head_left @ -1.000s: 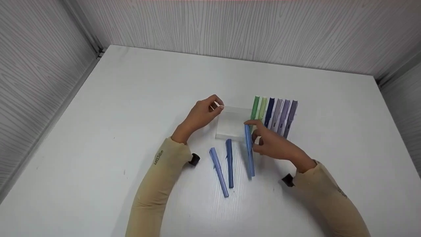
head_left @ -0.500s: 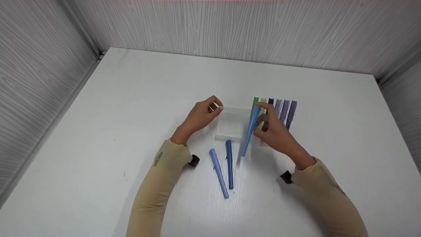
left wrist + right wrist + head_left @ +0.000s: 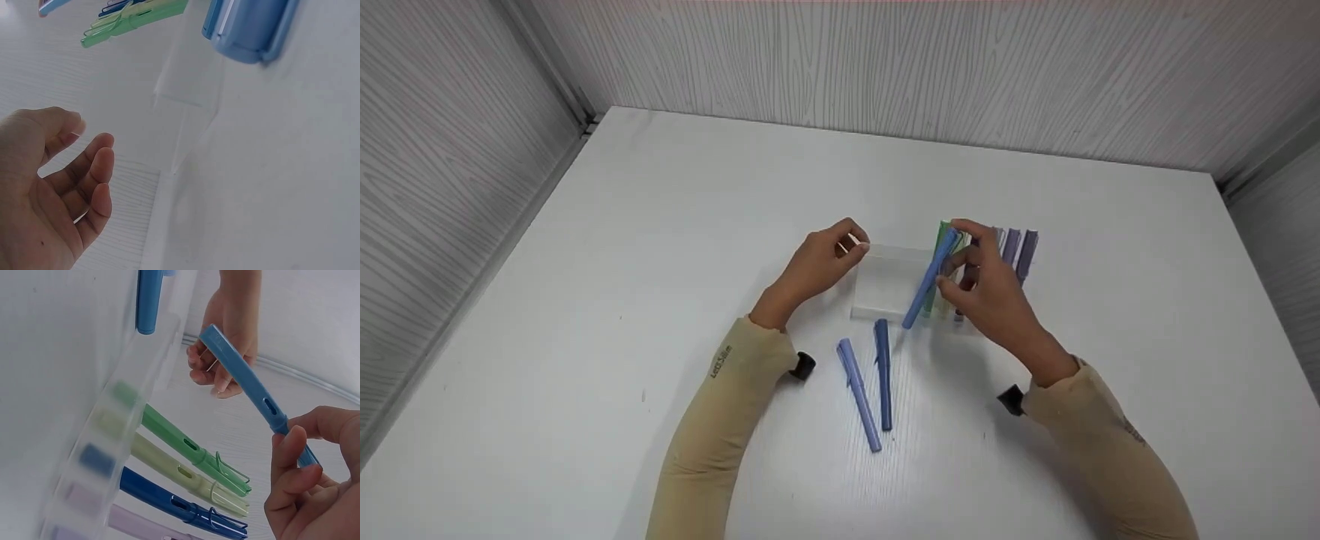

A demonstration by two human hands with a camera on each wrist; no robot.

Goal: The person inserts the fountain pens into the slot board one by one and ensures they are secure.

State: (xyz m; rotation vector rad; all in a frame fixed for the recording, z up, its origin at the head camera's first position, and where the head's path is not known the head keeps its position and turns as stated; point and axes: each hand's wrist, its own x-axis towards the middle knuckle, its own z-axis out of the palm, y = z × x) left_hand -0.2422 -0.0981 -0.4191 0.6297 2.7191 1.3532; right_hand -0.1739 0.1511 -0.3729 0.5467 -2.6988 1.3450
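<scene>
"Two hands work at the clear tray (image 3: 877,312). What's the left hand (image 3: 823,259) doing?"

"At the tray's far-left corner, thumb and forefinger appear to pinch it, the other fingers loosely curled. I'd guess that steadies something so light."

"And on the near side?"

"A periwinkle pen (image 3: 859,394), then a steel-blue pen (image 3: 883,375), both loose, caps toward the tray. That probably keeps them handy without covering its bare left part."

"Further right?"

"A light-blue pen (image 3: 921,298), tilted above the tray, right of that bare part. The right hand (image 3: 988,285) pinches its cap half, likely to leave the barrel free for aiming."

"So where does it lie against the fingers?"

"Thumb and fingers close on the upper end; the barrel juts past them, its low end about over the tray's near edge."

"Last, the row?"

"Across the tray's right part: green pen (image 3: 180,442), pale-green pen (image 3: 171,463), navy pen (image 3: 160,496), three purple pens (image 3: 1024,256). Their ends sit behind its frosted edge, presumably for even spacing."
</scene>
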